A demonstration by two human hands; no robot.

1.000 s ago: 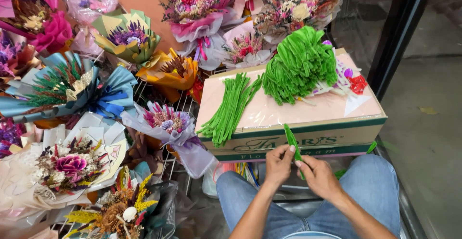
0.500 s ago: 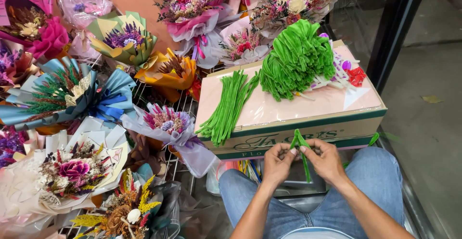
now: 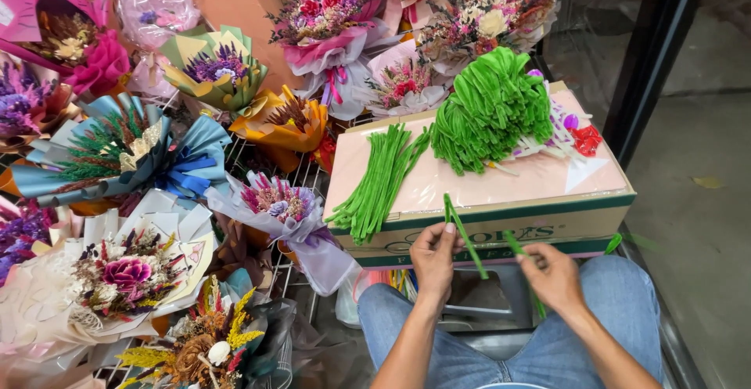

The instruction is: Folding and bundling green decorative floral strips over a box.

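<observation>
My left hand (image 3: 432, 256) pinches a green pipe cleaner (image 3: 463, 232) that slants up over the front edge of a cardboard box (image 3: 501, 221). My right hand (image 3: 554, 275) grips another green pipe cleaner (image 3: 515, 244), held low over my jeans. On the pink sheet covering the box lie a bundle of straight green pipe cleaners (image 3: 379, 181) and a heap of bent green ones (image 3: 489, 111). A few red and purple pieces (image 3: 583, 135) sit at the box's right end.
Wrapped bouquets crowd a wire rack to the left and behind: a blue one (image 3: 129, 158), an orange one (image 3: 285, 123), a lilac one (image 3: 285, 205), a pink one (image 3: 332, 33). A dark door frame (image 3: 645, 68) and grey floor lie to the right.
My hands were close together on one green pipe cleaner; now they have drawn apart, the right hand lower and further right, each holding a green piece.
</observation>
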